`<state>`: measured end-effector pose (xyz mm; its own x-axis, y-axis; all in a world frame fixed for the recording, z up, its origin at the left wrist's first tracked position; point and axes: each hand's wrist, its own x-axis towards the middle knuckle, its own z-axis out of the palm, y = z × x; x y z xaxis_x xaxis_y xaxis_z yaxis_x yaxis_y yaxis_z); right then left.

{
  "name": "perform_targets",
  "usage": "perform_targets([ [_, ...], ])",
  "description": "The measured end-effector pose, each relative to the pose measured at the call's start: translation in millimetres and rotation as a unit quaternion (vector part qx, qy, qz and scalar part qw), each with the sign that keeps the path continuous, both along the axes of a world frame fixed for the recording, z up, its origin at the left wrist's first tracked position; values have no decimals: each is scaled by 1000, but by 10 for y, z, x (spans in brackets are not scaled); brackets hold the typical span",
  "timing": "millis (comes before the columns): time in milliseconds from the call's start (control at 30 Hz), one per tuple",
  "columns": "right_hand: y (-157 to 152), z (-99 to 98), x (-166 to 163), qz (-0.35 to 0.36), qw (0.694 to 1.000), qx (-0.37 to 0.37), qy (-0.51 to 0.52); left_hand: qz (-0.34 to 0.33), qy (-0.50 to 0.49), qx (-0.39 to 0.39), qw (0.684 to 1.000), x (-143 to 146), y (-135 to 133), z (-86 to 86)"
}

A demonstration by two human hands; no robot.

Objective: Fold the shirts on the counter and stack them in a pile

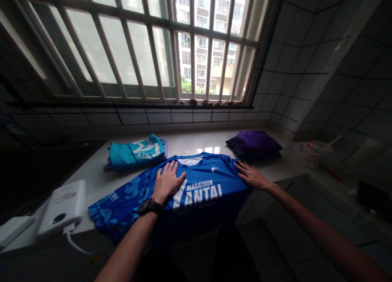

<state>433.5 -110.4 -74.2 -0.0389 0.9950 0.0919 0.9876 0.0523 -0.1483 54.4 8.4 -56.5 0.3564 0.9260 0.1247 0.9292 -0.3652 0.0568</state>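
A blue marathon T-shirt (202, 192) lies spread face up on the white countertop (190, 142), its hem hanging over the front edge. My left hand (167, 180), with a black watch on the wrist, rests flat on the chest of the shirt, fingers spread. Over at the shirt's right shoulder, my right hand (251, 175) lies flat with its fingers stretched out. Neither hand holds anything.
A folded teal and white shirt (136, 151) sits at the back left. Folded purple clothes (255, 144) lie at the back right. A white device with a cable (63, 208) rests near the left front edge. A barred window (159, 45) rises behind; a plastic tub (312, 151) stands right.
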Motion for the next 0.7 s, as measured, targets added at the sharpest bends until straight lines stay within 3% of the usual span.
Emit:
perform_targets([
  [167,-86,-48,106,-15,992,100,73,4,-9,-7,1000,5,0,5],
  [267,-222,-19,171,-46,988,137,53,5,-14,-2,1000,8,5,-6],
  [467,-398,41,336,-86,992,57,-72,5,-21,0,1000,11,19,-33],
  [700,-419,69,392,-134,984,-7,-116,11,-24,-5,1000,22,18,-24],
])
